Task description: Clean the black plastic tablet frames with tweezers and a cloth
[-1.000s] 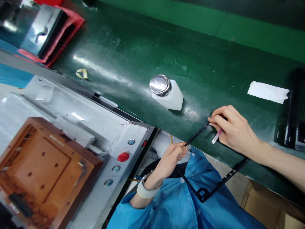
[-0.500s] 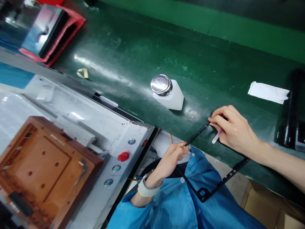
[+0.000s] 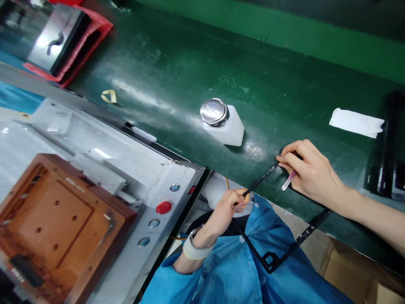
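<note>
A thin black rectangular frame (image 3: 287,252) is held tilted between my hands over the bench's front edge, one corner hanging down before the blue coat. My left hand (image 3: 229,207) is closed round its left part, thumb on top. At its upper side, the fingertips of my right hand (image 3: 308,171) pinch the frame. A small stick, pink at one end and whitish at the other (image 3: 287,182), is also tucked in the right hand's fingers. The right hand and forearm hide part of the frame. Just beyond stands a white bottle (image 3: 232,128) with a shiny metal cap.
Left of me is a machine with an orange-brown fixture (image 3: 71,219) and a red button (image 3: 163,207). The green bench (image 3: 177,55) carries a white wipe (image 3: 357,122), a yellowish tape loop (image 3: 109,96) and black parts (image 3: 384,152). Flat panels (image 3: 58,40) rest on red wrap.
The frame's lower corner has dropped slightly, and my left hand has shifted a little to the left along with it. My right hand stays in place.
</note>
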